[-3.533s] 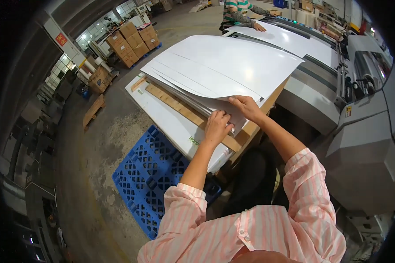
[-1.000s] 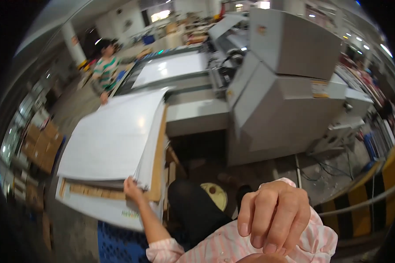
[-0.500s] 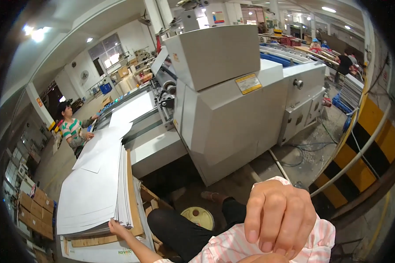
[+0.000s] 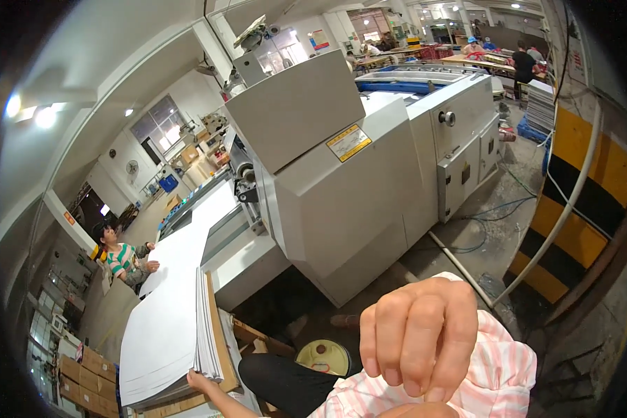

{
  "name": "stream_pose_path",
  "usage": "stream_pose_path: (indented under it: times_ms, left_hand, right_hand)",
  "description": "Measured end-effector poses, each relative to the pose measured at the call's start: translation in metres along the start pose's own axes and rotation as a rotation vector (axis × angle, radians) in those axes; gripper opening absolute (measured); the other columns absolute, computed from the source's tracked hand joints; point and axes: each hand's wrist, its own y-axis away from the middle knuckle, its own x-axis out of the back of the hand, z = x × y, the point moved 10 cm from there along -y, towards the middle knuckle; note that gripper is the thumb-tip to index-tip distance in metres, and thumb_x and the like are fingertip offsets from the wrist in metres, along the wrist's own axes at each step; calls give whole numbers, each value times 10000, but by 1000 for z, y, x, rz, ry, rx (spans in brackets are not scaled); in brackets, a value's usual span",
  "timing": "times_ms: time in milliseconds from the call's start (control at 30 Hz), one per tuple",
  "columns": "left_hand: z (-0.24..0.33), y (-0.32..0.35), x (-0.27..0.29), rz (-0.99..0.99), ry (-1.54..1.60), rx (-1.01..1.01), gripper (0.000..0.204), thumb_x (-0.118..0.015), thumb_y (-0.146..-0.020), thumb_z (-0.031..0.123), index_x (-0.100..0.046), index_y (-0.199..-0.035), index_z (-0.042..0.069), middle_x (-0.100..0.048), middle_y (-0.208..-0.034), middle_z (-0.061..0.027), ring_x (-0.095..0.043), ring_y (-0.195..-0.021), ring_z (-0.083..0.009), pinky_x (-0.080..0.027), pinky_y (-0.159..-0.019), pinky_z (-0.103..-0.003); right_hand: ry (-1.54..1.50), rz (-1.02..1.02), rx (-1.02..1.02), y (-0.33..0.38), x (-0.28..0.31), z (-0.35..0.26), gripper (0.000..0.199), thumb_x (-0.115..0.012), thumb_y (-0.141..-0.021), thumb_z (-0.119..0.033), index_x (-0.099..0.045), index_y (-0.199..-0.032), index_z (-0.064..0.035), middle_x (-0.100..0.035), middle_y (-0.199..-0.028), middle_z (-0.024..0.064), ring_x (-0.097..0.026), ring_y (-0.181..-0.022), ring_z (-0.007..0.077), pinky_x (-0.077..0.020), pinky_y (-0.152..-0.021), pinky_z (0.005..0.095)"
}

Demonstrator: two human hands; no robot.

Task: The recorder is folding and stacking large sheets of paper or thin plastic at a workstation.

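- The stack of white sheets [image 4: 161, 341] stands left of the grey machine [image 4: 338, 216], its near corner toward the wearer and its layered edge facing the machine's base.
- The left of the wearer's hands [image 4: 200, 382] is at that near corner, on the machine's near left; its fingers are bent against the paper edge, but I cannot tell whether they pinch a sheet.
- The right hand [image 4: 419, 336] is raised in front of the machine, close to the camera, fingers curled down; its palm side is hidden, so I cannot tell whether it holds anything.
- A brown board edge [image 4: 219, 334] shows beside the stack, on the side toward the machine.
- A co-worker [image 4: 122, 261] in a striped top is left of the machine, beyond the stack, hands by the edge of the white paper.
- A round yellowish lid [image 4: 324, 357] sits below the machine's near side, beside the wearer's dark-clad leg [image 4: 279, 380].
- Cardboard boxes [image 4: 87, 382] are piled far left of the machine.
- A black-and-yellow striped panel [image 4: 571, 209] stands to its right.
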Motion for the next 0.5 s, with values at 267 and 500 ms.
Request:
stream_pose_path:
  times_ms: [267,500]
  left_hand:
    - [-4,-11,3,12,38,-25,279,-509,-756,211,-593,-733,-54,-559,-631,-119,-474,-550,-239,-393,-543,-382]
    - [-12,-7,-5,-48,41,59,320,-497,-811,194,-595,-911,-94,-608,-821,-153,-517,-689,-253,-431,-648,-355]
  right_hand:
    - [-43,-67,14,1,-5,-15,35,-665,-780,-35,-683,-806,-21,-618,-864,112,-569,-775,232,-510,-689,337]
    - [-9,-28,-43,-2,-7,-5,68,-677,-772,-43,-691,-835,-21,-618,-869,124,-573,-789,225,-511,-690,332]
